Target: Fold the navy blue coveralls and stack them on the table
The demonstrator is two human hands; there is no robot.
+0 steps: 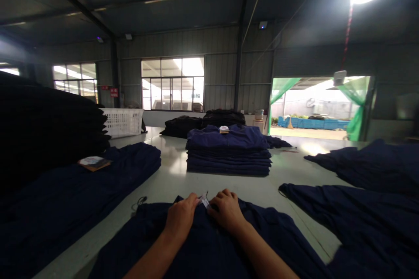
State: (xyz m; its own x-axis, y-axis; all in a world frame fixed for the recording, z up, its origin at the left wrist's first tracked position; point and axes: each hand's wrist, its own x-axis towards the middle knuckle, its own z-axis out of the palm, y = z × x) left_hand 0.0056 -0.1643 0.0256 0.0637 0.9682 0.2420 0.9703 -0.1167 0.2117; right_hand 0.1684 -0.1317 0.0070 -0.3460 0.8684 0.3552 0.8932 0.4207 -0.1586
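Observation:
A dark navy garment (203, 253) lies spread on the table right in front of me. At its upper edge, a small white label (204, 201) shows between my two hands. My left hand (183, 213) is closed, with thumb and forefinger pinched at the label's left side. Curled over the garment's edge, my right hand (227, 211) is closed on the cloth, its thumb close to the label. The fabric inside both grips is mostly hidden by my fingers.
Beyond my hands stands a stack of folded navy garments (229, 152) with a tag on top. At left rise a tall dark pile (49, 126) and a tagged navy garment (131, 165). More navy clothing (369, 213) lies right. A white basket (122, 122) stands behind.

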